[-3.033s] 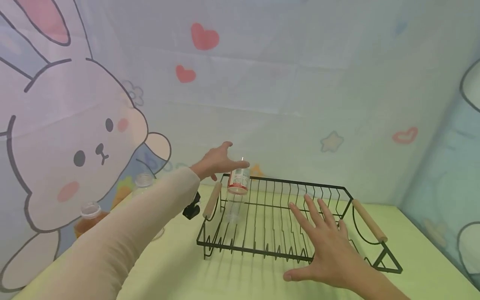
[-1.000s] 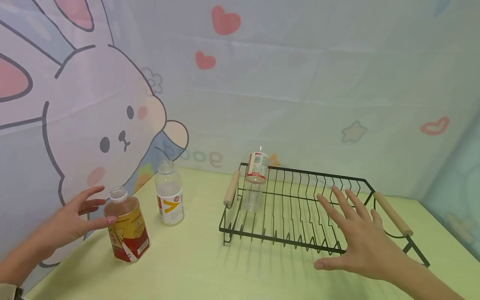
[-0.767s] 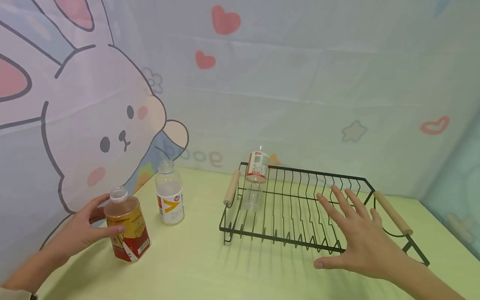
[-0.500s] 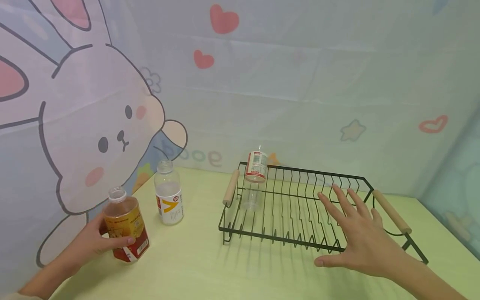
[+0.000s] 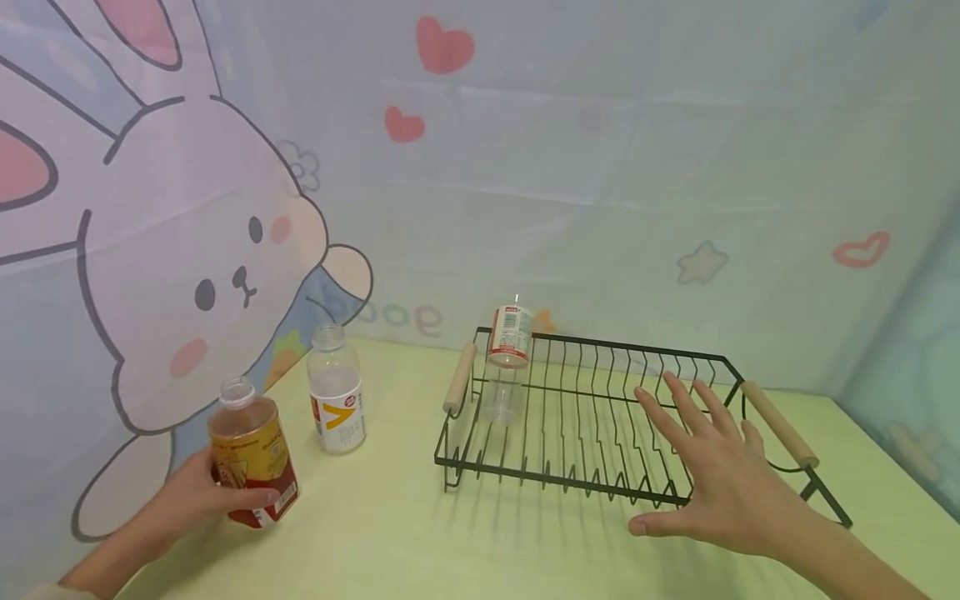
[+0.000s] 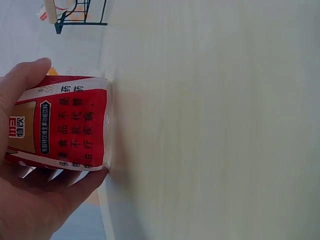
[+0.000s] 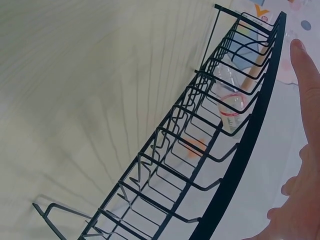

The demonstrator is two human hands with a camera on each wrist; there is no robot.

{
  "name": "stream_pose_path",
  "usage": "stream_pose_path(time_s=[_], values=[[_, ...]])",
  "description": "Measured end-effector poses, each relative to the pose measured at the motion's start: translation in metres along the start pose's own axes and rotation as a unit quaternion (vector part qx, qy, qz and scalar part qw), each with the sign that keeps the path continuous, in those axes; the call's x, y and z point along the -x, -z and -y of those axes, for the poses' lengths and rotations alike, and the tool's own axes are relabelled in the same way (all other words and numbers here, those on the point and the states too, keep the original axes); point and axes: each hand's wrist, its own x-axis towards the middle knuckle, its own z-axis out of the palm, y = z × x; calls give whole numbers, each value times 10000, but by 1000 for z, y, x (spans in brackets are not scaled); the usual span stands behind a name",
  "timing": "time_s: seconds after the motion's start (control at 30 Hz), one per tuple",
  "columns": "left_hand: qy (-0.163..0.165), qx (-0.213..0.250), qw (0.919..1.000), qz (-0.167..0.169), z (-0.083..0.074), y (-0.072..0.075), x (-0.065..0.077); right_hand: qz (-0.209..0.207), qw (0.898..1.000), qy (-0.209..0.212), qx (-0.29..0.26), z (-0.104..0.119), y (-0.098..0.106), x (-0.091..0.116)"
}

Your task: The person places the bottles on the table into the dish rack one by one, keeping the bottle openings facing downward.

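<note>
My left hand (image 5: 198, 496) holds an uncapped plastic drink bottle (image 5: 253, 450) with a yellow and red label, upright on the table at the left. In the left wrist view, the thumb and fingers wrap around the bottle's red label (image 6: 65, 120). Just right of it stands a clear open bottle (image 5: 335, 392) with a white label and a yellow V. My right hand (image 5: 727, 483), fingers spread and holding nothing, is over the front right of a black wire dish rack (image 5: 570, 482). Upside down in the rack's left end is a clear bottle (image 5: 511, 337) with a red and white label.
The rack has wooden handles, one on the left (image 5: 460, 379) and one on the right (image 5: 780, 423). A pale green table (image 5: 390, 533) lies underneath. Behind it hangs a cloth backdrop (image 5: 585, 167) printed with a rabbit and hearts.
My left hand has left the upside-down bottle in the rack, moved left and closed round the yellow and red bottle, sliding lower on it. My right hand stays spread over the rack.
</note>
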Motion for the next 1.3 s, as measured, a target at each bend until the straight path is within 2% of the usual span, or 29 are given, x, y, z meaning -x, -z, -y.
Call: stream_pose_path(time_s=[0.07,0.17,0.43,0.7,0.93,1.07,1.3], values=[[126,-281,9995,-119,-1,1,1,19,10000,-23,-66,0,0,0],[105,-454,9987,-220,-3,2,1,43,9999,-69,-125,0,1,0],[-234,66,9995,-183,-25,8,2,5,10000,-66,4,1,3,-1],[-488,-300,9975,-422,-49,24,0,-6,10000,-58,36,2,5,-1],[-1058,-419,9909,-718,-76,37,0,50,9999,-133,63,2,9,-3],[-1288,-538,9870,-798,-88,39,1,95,9998,-161,59,3,10,-3],[-1416,-440,9859,-780,-96,35,1,97,9999,-121,43,4,11,-3]])
